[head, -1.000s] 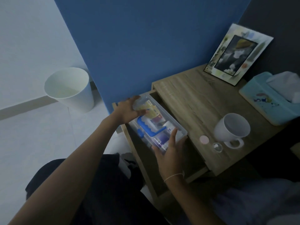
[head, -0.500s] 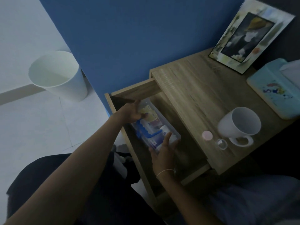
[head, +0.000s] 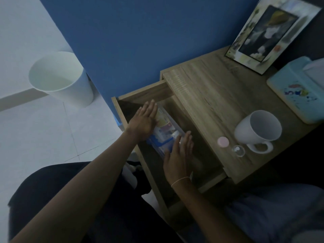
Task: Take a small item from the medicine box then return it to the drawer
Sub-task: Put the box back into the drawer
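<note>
The clear plastic medicine box, filled with coloured packets and a blue part, lies inside the open wooden drawer of the bedside table. My left hand rests flat on the box's far left end, fingers spread. My right hand is flat over the box's near end, fingers apart, with a thin bracelet at the wrist. Neither hand grips the box. On the tabletop lie a small pink round lid and a small clear round container.
A white mug stands on the wooden tabletop beside the small items. A picture frame leans at the back and a teal tissue box sits at the right. A white waste bin stands on the floor at the left.
The box has gone down from above the drawer to its floor. Both hands have loosened from gripping its ends and now lie flat on it with fingers spread.
</note>
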Demonstrator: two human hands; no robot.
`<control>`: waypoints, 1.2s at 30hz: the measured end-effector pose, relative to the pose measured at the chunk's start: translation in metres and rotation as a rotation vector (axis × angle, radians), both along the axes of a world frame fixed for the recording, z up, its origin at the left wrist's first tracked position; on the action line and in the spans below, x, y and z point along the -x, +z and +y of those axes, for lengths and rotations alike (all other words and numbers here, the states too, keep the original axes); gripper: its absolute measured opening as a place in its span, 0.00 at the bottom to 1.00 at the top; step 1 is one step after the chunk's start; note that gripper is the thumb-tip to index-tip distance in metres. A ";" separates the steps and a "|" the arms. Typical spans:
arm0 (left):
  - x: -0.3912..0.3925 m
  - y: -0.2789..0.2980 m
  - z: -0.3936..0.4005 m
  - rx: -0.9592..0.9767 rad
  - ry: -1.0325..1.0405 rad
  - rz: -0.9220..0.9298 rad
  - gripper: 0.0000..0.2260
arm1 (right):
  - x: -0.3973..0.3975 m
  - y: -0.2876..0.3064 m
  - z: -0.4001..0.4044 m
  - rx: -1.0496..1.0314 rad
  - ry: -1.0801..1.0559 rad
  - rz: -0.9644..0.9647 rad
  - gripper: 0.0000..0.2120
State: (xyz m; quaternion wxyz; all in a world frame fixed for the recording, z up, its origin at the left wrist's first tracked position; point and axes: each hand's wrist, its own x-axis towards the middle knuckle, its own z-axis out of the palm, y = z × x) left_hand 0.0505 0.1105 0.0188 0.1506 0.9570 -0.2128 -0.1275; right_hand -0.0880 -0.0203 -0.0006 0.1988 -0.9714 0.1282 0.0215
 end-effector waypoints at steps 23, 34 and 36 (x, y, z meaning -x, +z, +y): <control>0.011 -0.022 -0.006 -0.063 -0.028 -0.022 0.27 | -0.026 -0.014 0.005 0.194 0.138 0.085 0.30; 0.010 0.012 0.000 -0.055 0.191 -0.277 0.27 | -0.080 0.036 -0.023 0.167 0.257 -0.145 0.28; 0.009 0.016 0.009 -0.023 0.340 -0.289 0.28 | -0.113 0.047 -0.042 0.196 0.270 -0.193 0.27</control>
